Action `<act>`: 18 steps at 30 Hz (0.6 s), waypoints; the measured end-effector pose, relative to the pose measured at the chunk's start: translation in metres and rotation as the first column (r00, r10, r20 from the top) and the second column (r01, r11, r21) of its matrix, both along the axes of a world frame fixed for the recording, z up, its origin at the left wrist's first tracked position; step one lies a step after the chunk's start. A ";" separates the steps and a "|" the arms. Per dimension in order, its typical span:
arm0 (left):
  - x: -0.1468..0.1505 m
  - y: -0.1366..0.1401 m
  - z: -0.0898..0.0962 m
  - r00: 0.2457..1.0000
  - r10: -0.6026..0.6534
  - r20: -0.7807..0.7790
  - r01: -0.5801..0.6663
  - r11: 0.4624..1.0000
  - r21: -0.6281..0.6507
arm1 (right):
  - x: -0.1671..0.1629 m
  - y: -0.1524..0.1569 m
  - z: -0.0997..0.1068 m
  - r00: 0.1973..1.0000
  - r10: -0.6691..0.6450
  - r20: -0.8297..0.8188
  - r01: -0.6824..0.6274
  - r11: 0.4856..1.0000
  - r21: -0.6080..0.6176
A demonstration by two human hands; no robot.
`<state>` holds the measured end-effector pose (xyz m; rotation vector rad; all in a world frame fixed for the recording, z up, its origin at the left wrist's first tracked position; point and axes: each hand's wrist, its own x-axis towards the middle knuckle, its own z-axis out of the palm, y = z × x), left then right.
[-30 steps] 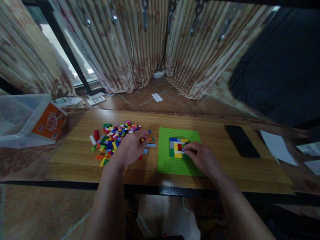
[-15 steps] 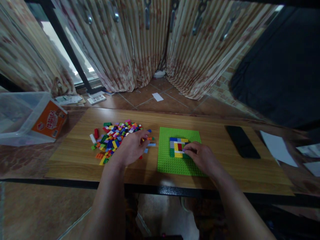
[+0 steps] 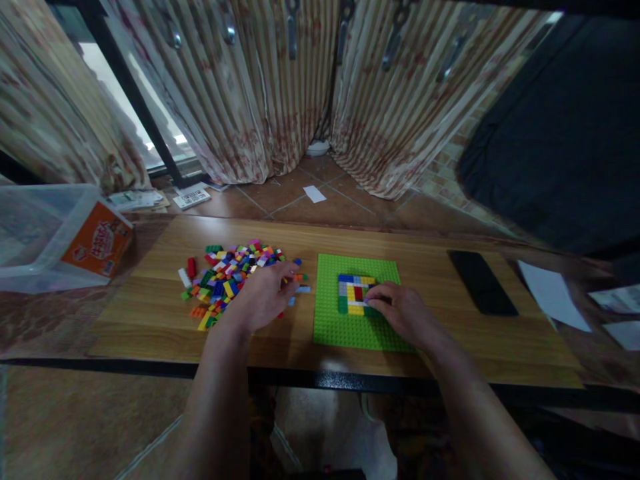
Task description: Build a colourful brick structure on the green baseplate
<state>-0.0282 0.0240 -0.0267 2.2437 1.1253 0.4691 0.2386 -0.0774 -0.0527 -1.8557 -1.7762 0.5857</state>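
Observation:
My right hand (image 3: pixel 403 310) is over the green baseplate (image 3: pixel 333 330). Its thumb and forefinger are pinched around a small pale-purple brick (image 3: pixel 366 300), mostly covered by the fingertips. Under them is a low rectangular build of bricks (image 3: pixel 343 303) in blue, grey, green, yellow and white, with a red brick (image 3: pixel 358 294) near its middle. The hand hides the build's right side. Above the right edge of the loose brick pile (image 3: pixel 220 288), my left hand (image 3: pixel 267 297) is held with thumb and fingers apart and no brick visible between them. A few light-blue bricks (image 3: pixel 303 289) lie beside its fingertips.
A black phone (image 3: pixel 483 283) lies on the wooden tabletop (image 3: pixel 150 333) to the right, with white paper (image 3: pixel 553 297) beyond it. A clear plastic box (image 3: pixel 47 273) with an orange label stands at the far left. Curtains (image 3: pixel 240 120) hang behind the table.
The view has shifted very slightly. Both hands stay almost where they were, the right one still pinching at the build.

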 end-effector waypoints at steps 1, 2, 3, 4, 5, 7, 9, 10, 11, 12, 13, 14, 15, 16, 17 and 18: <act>0.000 0.000 0.000 1.000 -0.003 0.004 0.003 1.000 0.005 | 0.000 0.000 0.000 1.000 -0.004 0.004 0.004 1.000 0.005; 0.000 0.000 0.000 1.000 -0.010 0.004 0.010 1.000 0.008 | 0.000 0.000 0.000 1.000 -0.010 0.007 0.010 1.000 0.008; 0.001 0.000 0.000 1.000 -0.017 0.001 0.017 1.000 0.010 | 0.000 0.000 -0.001 1.000 -0.013 0.006 0.013 1.000 0.009; 0.001 -0.001 0.000 1.000 -0.023 -0.003 0.023 1.000 0.012 | 0.000 0.000 -0.001 1.000 -0.016 0.003 0.016 1.000 0.008; 0.002 -0.001 0.001 1.000 -0.028 -0.008 0.028 1.000 0.014 | 0.000 0.000 -0.001 1.000 -0.015 -0.002 0.015 1.000 0.009; 0.004 -0.002 0.001 0.999 -0.032 -0.015 0.032 0.999 0.019 | -0.001 0.000 0.000 1.000 -0.010 -0.006 0.010 1.000 0.012; 0.008 -0.004 0.003 0.999 -0.030 -0.015 0.031 0.999 0.026 | -0.001 0.000 0.001 1.000 -0.006 0.001 0.006 1.000 0.016; 0.010 -0.005 0.003 0.999 -0.031 -0.018 0.032 0.999 0.028 | -0.001 0.000 0.001 1.000 -0.004 0.003 0.004 1.000 0.016; 0.013 -0.007 0.004 0.999 -0.037 -0.022 0.038 0.999 0.029 | -0.001 0.001 0.001 1.000 -0.002 0.005 0.002 1.000 0.013; 0.016 -0.009 0.005 0.998 -0.051 -0.026 0.051 0.998 0.029 | -0.001 0.001 0.002 1.000 -0.002 0.004 0.002 1.000 0.008; 0.021 -0.011 0.005 0.997 -0.071 -0.029 0.072 0.997 0.024 | -0.001 0.001 0.002 1.000 -0.003 0.003 0.003 1.000 0.003; 0.026 -0.015 0.006 0.995 -0.097 -0.033 0.097 0.995 0.014 | -0.002 0.001 0.002 1.000 -0.008 0.001 0.008 1.000 0.000; 0.032 -0.019 0.006 0.991 -0.127 -0.036 0.127 0.992 0.000 | -0.002 0.001 0.002 1.000 -0.011 -0.001 0.011 1.000 -0.001; 0.039 -0.024 0.005 0.987 -0.155 -0.040 0.155 0.988 -0.016 | -0.002 0.001 0.002 1.000 -0.012 -0.002 0.012 1.000 0.001; 0.046 -0.029 0.004 0.982 -0.185 -0.048 0.184 0.983 -0.031 | -0.001 0.001 0.001 1.000 -0.011 -0.005 0.011 1.000 0.004; 0.053 -0.035 0.003 0.975 -0.215 -0.054 0.213 0.976 -0.042 | -0.001 0.000 0.000 1.000 -0.010 -0.007 0.010 1.000 0.009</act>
